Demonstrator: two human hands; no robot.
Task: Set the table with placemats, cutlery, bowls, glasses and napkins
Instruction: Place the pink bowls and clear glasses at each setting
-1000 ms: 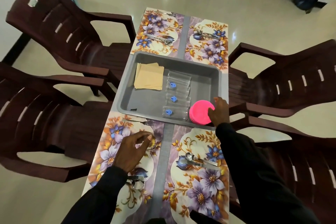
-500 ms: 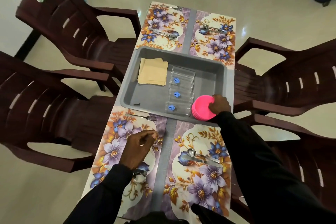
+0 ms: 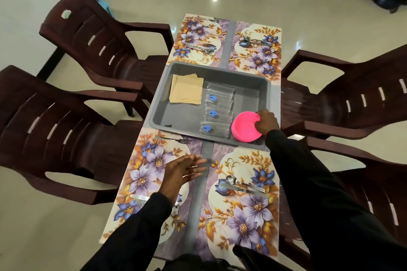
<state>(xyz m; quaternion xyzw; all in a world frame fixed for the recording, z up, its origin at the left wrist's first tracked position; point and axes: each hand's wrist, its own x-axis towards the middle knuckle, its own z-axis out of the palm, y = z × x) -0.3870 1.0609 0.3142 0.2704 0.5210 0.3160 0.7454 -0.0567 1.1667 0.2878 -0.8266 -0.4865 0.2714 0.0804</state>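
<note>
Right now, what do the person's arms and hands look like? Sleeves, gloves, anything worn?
Both arms wear long, plain black sleeves that end at the wrists: left sleeve, right sleeve. No markings show on them. The left hand and right hand are bare, with no gloves; no watch or bracelet is visible.

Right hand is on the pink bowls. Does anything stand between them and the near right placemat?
Only the tray's near wall, which the pink bowls gripped by the right hand must clear. On the near right placemat a spoon and knife lie across the middle. The left hand is off to the side.
</note>
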